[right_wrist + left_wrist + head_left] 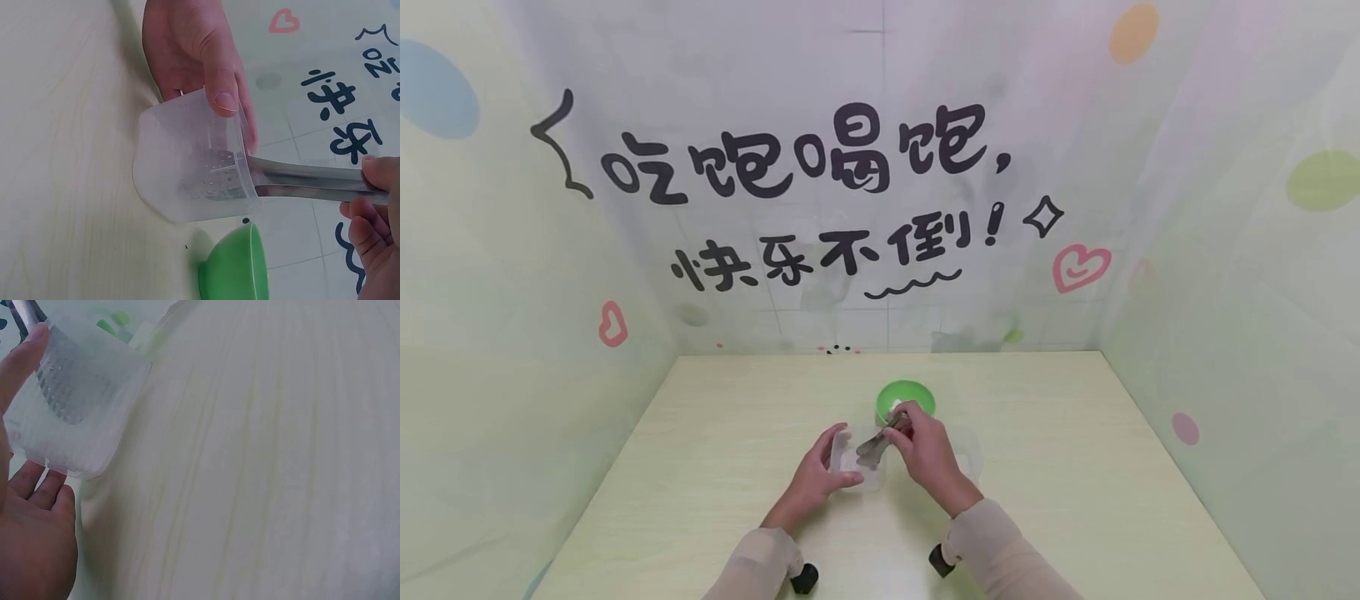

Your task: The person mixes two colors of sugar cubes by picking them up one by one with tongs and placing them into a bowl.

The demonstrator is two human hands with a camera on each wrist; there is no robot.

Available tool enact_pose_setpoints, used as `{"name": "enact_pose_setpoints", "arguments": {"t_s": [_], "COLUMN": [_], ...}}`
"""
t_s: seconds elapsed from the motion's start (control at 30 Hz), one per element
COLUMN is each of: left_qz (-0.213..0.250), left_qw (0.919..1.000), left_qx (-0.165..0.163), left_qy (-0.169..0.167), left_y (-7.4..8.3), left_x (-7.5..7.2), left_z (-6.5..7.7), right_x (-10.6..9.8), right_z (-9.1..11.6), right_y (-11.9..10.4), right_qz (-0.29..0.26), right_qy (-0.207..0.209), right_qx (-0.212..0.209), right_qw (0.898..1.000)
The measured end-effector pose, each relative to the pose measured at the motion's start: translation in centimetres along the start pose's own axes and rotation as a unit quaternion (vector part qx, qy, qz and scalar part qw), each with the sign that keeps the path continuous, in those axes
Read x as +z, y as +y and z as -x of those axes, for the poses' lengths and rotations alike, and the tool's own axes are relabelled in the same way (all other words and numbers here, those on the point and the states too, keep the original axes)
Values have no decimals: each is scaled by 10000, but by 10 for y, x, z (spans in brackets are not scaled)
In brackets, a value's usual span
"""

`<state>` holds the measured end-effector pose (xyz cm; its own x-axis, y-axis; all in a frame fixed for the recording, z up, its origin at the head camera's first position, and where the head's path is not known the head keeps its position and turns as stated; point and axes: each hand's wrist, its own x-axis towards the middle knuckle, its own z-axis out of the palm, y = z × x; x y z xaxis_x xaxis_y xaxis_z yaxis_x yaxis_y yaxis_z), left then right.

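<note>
My left hand (822, 471) grips a translucent plastic container (187, 159) by its side, thumb over the rim and fingers around the outer wall. Metal tongs (306, 177) are pinched between the thumb and fingers of my right hand (929, 454). Their perforated ends reach down inside the container and show blurred through its wall in both wrist views. Just beyond the hands stands a green bowl (917, 396) with something white in it, partly hidden by my right hand.
A second clear plastic piece (972, 454) lies on the pale wooden table (715, 433), partly behind my right hand. Printed fabric walls (880, 67) enclose the table at the back and both sides. Black devices (805, 577) are worn at both wrists.
</note>
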<state>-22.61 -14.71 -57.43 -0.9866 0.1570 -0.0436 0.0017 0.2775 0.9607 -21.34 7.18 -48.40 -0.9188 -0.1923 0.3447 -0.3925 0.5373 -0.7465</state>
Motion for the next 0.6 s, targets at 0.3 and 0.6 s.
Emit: {"name": "enact_pose_setpoints", "arguments": {"t_s": [0.3,0.6], "left_qz": [80,22], "left_qw": [10000,10000], "left_qx": [18,-3], "left_qy": [3,-2], "left_y": [1,3], "left_x": [0,0], "left_z": [0,1], "right_x": [-6,-11], "right_z": [-2,-5], "right_y": [2,5], "right_qz": [-161,-314], "right_qy": [480,1170], "right_qx": [-376,-924], "right_qw": [9980,9883]}}
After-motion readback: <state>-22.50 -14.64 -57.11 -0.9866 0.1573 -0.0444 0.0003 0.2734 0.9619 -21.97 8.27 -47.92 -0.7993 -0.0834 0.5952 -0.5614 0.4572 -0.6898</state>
